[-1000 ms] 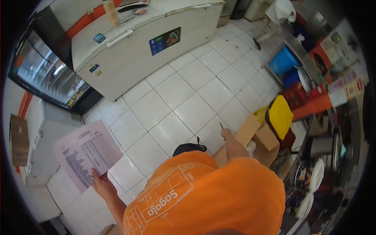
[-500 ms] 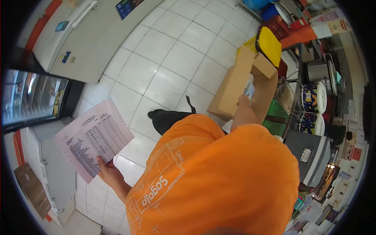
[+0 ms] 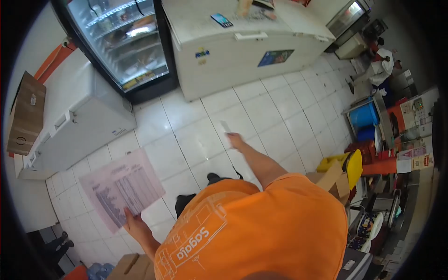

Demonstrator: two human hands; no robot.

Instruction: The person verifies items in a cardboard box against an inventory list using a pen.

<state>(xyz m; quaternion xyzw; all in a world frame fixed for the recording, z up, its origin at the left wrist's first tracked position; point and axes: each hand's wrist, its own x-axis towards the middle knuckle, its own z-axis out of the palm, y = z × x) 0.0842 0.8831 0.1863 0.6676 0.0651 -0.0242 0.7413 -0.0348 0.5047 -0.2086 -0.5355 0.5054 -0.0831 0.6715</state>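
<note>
My left hand (image 3: 135, 222) is closed on the lower edge of a pink printed sheet (image 3: 122, 190), thumb on its face. The sheet carries a table of small text, too blurred to read. My right hand (image 3: 235, 140) reaches forward over the tiled floor, its fingers closed on a small pale item (image 3: 225, 126) that is blurred and looks like a slip or packet. An open cardboard box (image 3: 332, 179) stands at my right side, partly hidden by my orange shirt.
Ahead stands a white chest freezer (image 3: 224, 60) with a phone (image 3: 221, 20) on top. A glass-door fridge (image 3: 130, 42) and another white freezer (image 3: 88, 116) are at the left. A yellow bin (image 3: 353, 169) is at the right. Someone's legs (image 3: 59, 247) show at lower left.
My right hand has come out of the cardboard box with the small pale item and swung forward. The view has turned left toward the freezers, and the sheet is still in my left hand.
</note>
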